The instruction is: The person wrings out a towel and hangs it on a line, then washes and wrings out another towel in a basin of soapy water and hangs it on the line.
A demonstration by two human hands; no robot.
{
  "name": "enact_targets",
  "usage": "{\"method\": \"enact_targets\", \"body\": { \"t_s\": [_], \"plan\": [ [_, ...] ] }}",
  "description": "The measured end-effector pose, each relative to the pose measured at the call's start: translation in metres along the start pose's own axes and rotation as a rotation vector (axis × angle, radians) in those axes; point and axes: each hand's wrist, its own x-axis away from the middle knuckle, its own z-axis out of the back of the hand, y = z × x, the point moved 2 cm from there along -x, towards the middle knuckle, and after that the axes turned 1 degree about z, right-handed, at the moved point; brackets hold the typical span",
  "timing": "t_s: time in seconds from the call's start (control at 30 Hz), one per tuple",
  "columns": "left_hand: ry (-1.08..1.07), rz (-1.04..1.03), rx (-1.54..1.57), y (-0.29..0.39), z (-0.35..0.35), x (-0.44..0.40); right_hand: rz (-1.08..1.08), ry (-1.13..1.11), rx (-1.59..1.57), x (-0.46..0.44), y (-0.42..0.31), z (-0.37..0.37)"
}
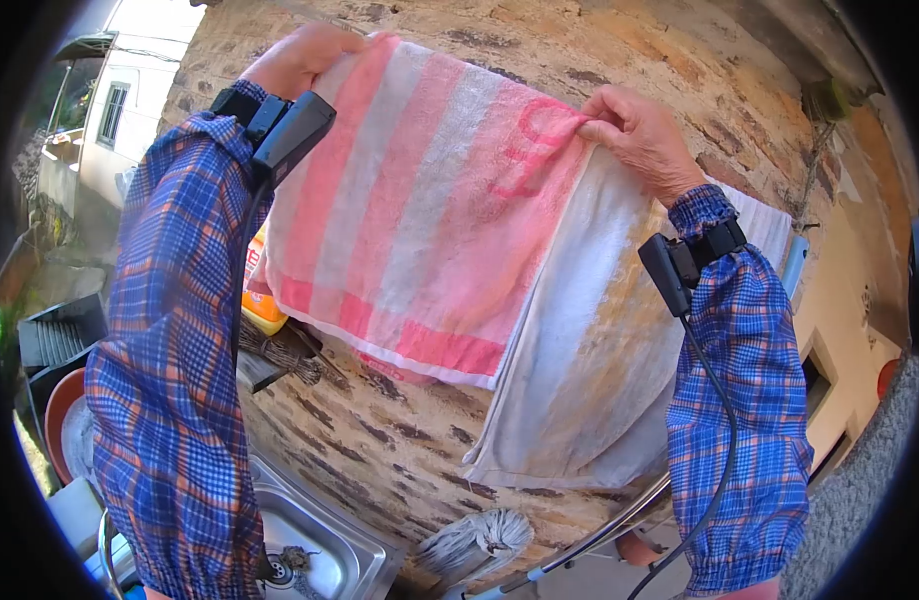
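Note:
A pink and white striped towel (410, 210) hangs spread against the stone wall, a darker pink band along its lower edge. At its upper left, my left hand (305, 60) is closed on the top edge, with the fingertips partly hidden. My right hand (642, 135) pinches the upper right corner between thumb and fingers. Just right of it hangs a white and yellowish towel (580, 350), partly covered by the striped one. Whatever supports the towels is mostly hidden behind them.
Below left is a metal sink (325, 550) with a drain. A grey mop head (477, 540) hangs low by the wall. Behind the striped towel shows an orange and yellow container (264, 308). A reddish-brown basin (64, 420) stands far left. Cables run from both wrist devices.

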Motion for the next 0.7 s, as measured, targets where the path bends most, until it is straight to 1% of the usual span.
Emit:
{"method": "enact_targets", "body": {
  "t_s": [0.07, 0.1, 0.13, 0.17, 0.2, 0.23, 0.27, 0.3, 0.33, 0.37, 0.4, 0.43, 0.47, 0.53, 0.57, 0.6, 0.67, 0.7],
  "plan": [
    [0.087, 0.207, -0.018, 0.022, -0.024, 0.025, -0.069, 0.09, -0.132, -0.004, 0.006, 0.0],
    [0.176, 0.144, -0.155, 0.014, -0.017, 0.017, -0.053, 0.084, -0.142, -0.006, 0.008, 0.002],
    [0.19, 0.156, -0.161, 0.0, -0.009, 0.005, -0.161, 0.129, -0.369, -0.004, 0.013, 0.006],
    [0.269, 0.11, -0.105, -0.015, 0.0, -0.009, -0.275, 0.17, -0.595, -0.002, 0.017, 0.007],
    [0.347, 0.064, -0.048, -0.024, 0.007, -0.016, -0.274, 0.156, -0.605, -0.002, 0.014, 0.009],
    [0.355, 0.074, -0.05, -0.022, 0.005, -0.017, -0.374, 0.261, -0.727, -0.001, 0.012, 0.013],
    [0.464, 0.126, -0.069, -0.016, 0.001, -0.021, -0.476, 0.373, -0.843, 0.0, 0.015, 0.017],
    [0.569, 0.175, -0.087, -0.01, -0.002, -0.023, -0.462, 0.373, -0.861, 0.002, 0.024, 0.016],
    [0.569, 0.168, -0.087, -0.035, 0.013, -0.042, -0.457, 0.378, -0.86, 0.004, 0.019, 0.016],
    [0.354, -0.194, -0.249, -0.053, 0.025, -0.06, -0.392, 0.385, -0.853, 0.008, 0.011, 0.016],
    [0.306, -0.23, -0.41, -0.046, 0.018, -0.061, -0.329, 0.394, -0.847, 0.014, 0.004, 0.017],
    [0.264, -0.274, -0.571, -0.033, 0.006, -0.057, -0.31, 0.316, -0.771, 0.019, 0.002, 0.021],
    [0.229, -0.328, -0.724, -0.019, -0.006, -0.052, -0.286, 0.338, -0.775, 0.021, -0.003, 0.024],
    [0.587, -0.044, 0.054, 0.0, -0.029, -0.025, -0.489, 0.17, -0.647, 0.019, -0.014, 0.027],
    [0.553, -0.026, 0.026, 0.011, -0.036, -0.014, -0.329, 0.107, -0.533, 0.017, 0.007, 0.018],
    [0.545, -0.032, 0.026, 0.013, -0.038, -0.015, -0.332, 0.116, -0.531, 0.014, 0.011, 0.02],
    [0.512, 0.026, -0.042, 0.01, -0.039, -0.014, -0.341, -0.194, -0.388, 0.01, 0.02, 0.015],
    [0.507, 0.031, -0.047, 0.006, -0.036, -0.015, -0.316, -0.128, -0.55, 0.009, 0.018, 0.014]
  ]
}}
